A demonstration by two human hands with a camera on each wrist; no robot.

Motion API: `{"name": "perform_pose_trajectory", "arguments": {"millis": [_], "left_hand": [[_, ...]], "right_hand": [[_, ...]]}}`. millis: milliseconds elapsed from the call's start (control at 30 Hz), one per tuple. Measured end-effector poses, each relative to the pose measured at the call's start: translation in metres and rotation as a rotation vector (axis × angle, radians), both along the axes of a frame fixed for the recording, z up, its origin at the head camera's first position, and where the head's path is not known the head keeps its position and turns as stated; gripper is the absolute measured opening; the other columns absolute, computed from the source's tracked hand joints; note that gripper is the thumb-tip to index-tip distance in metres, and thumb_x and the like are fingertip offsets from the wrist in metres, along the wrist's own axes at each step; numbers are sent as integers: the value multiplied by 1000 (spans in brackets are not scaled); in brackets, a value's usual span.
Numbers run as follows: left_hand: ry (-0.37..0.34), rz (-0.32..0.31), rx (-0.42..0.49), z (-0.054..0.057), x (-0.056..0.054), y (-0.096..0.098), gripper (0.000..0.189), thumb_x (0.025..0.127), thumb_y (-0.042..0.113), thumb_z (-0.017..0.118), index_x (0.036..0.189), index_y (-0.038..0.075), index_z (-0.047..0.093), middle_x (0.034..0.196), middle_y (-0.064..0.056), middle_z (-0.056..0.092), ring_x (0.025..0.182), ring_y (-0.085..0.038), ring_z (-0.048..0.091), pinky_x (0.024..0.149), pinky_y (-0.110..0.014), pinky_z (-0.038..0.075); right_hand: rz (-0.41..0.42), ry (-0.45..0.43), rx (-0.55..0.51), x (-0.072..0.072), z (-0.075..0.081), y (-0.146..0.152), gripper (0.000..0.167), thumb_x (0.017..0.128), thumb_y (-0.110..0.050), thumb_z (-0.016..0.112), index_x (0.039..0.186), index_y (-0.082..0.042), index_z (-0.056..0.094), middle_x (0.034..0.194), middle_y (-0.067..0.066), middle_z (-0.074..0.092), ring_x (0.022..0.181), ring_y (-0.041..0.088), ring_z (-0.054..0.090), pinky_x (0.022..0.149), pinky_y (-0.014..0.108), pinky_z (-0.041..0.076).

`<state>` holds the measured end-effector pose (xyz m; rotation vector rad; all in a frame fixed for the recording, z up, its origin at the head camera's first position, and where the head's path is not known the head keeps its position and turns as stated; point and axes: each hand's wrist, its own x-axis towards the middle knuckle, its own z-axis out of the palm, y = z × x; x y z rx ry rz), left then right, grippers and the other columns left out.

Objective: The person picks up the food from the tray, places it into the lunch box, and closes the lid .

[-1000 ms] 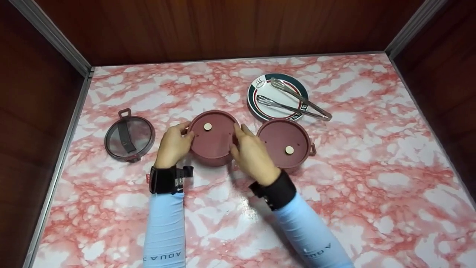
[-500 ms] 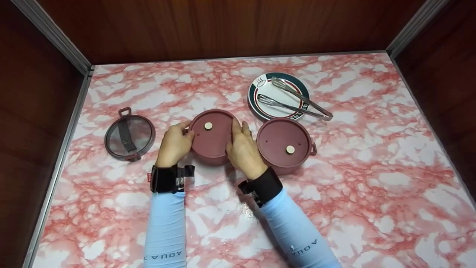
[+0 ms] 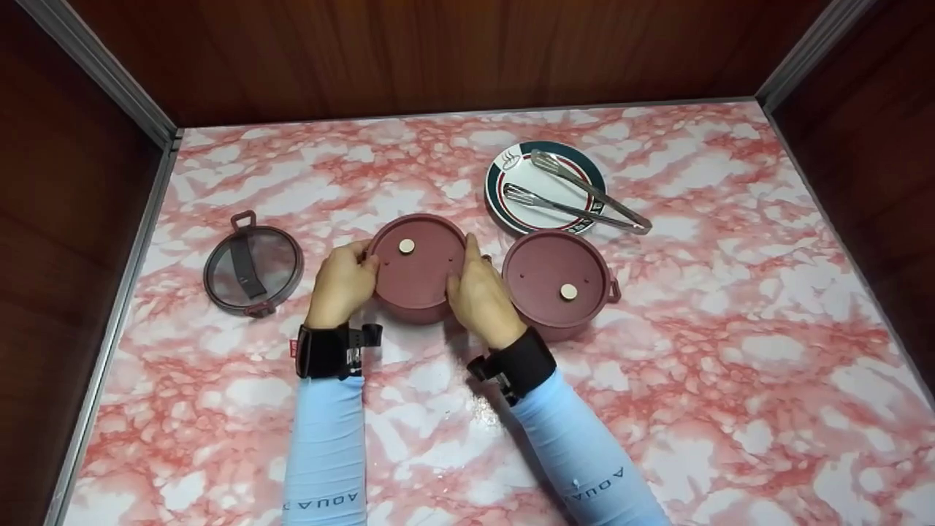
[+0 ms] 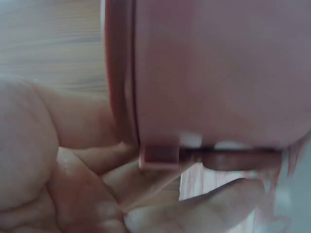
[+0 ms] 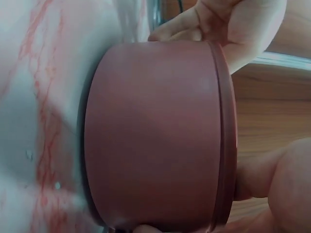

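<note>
Two round dusty-pink food containers stand side by side in the head view, each with an inset lid and a cream knob. My left hand [image 3: 342, 285] grips the left food container [image 3: 420, 281] at its left side, thumb on the rim. In the left wrist view, its fingers are curled beneath the side handle [image 4: 160, 156]. On the opposite side, my right hand [image 3: 482, 296] holds the same container, its thumb at the rim; that side's handle is mostly hidden. The right food container [image 3: 548, 263] stands just beyond my right hand, its outer handle [image 3: 613, 290] showing.
A round clear-topped lid [image 3: 274, 263] with a dark strap and a loop handle lies at the left. Behind the containers, metal tongs [image 3: 613, 212] lie across a green-rimmed plate [image 3: 500, 208]. Small wet drops [image 3: 482, 413] dot the marbled tabletop [image 3: 730, 351]. Wooden walls surround it.
My right hand and forearm have shifted left, closer around the left container's right side. The left hand stays on its handle side. The containers, plate and tongs look unmoved.
</note>
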<state>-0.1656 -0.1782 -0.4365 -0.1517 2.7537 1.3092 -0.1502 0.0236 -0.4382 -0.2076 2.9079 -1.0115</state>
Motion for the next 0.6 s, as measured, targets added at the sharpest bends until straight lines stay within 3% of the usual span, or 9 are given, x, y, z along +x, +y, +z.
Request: {"name": "perform_pose_trajectory", "arguments": {"millis": [333, 467, 600], "left_hand": [[75, 65, 1, 0, 0, -5, 36, 99, 6, 50, 133, -2, 61, 124, -19, 65, 113, -29, 61, 96, -43, 48], [119, 84, 18, 11, 5, -6, 37, 100, 6, 50, 134, -3, 59, 125, -21, 64, 112, -29, 61, 93, -42, 49], [163, 98, 29, 27, 12, -3, 38, 101, 7, 50, 137, -3, 56, 132, -21, 59, 122, -29, 56, 99, -42, 47]], "right_hand": [[39, 40, -45, 0, 3, -3, 55, 103, -14, 50, 150, 9, 31, 122, 30, 62, 107, 39, 64, 91, 47, 52], [36, 93, -98, 2, 12, -3, 52, 102, -11, 49, 149, 7, 35, 124, 30, 61, 107, 38, 64, 91, 47, 52], [46, 149, -165, 3, 28, 0, 51, 101, -7, 49, 149, 7, 36, 129, 31, 58, 111, 37, 62, 93, 45, 50]]}}
